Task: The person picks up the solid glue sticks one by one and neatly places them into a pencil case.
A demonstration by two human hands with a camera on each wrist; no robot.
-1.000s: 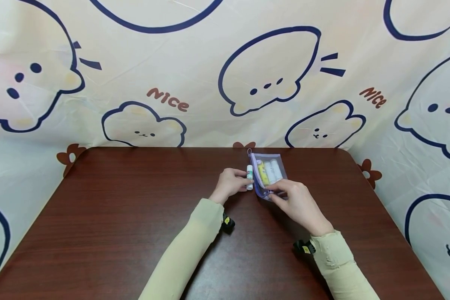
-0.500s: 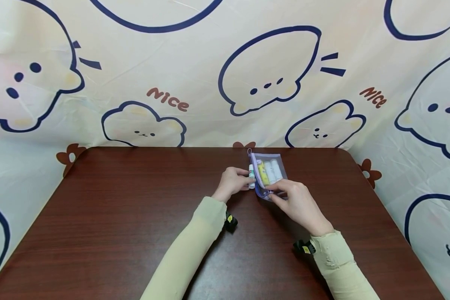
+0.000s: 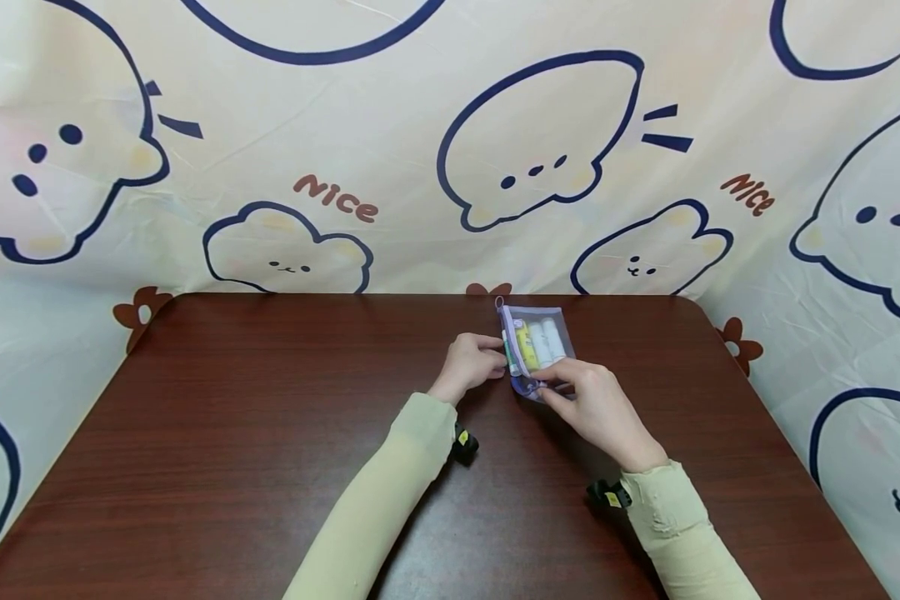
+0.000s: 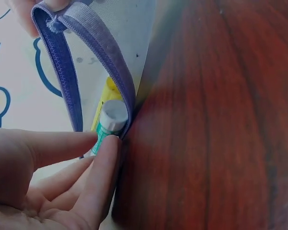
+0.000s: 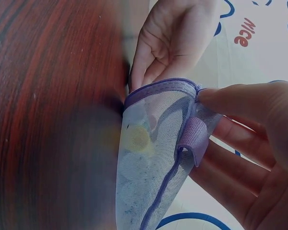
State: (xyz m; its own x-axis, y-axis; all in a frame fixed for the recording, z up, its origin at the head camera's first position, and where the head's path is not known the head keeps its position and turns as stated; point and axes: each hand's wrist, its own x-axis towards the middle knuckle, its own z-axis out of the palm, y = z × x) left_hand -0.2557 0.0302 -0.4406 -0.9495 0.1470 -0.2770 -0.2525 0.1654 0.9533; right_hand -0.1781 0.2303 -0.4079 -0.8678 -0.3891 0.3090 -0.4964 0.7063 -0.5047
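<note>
My left hand (image 3: 471, 364) pinches a white-capped glue stick (image 4: 114, 116) with a green label between thumb and fingers. The stick lies inside the gaping zipper mouth of a see-through mesh pouch (image 5: 144, 187) with purple edging; the left fingertips are at that opening. With thumb and fingers, my right hand (image 3: 598, 406) pinches the pouch's near corner at the zipper end, keeping the mouth spread. Through the mesh show a yellow tube (image 3: 526, 346) and two whitish tubes (image 3: 546, 342). The fingers partly hide the glue stick's lower part in the left wrist view.
The pouch lies near the far edge of a dark brown wooden table (image 3: 270, 433). Behind and beside the table hangs a pale cloth (image 3: 405, 142) with cartoon outlines. A small ring (image 3: 499, 302) sits at the pouch's far corner.
My left hand has moved slightly to the right, taking the glue stick from beside the pouch into its open mouth. My right hand keeps its hold on the pouch corner.
</note>
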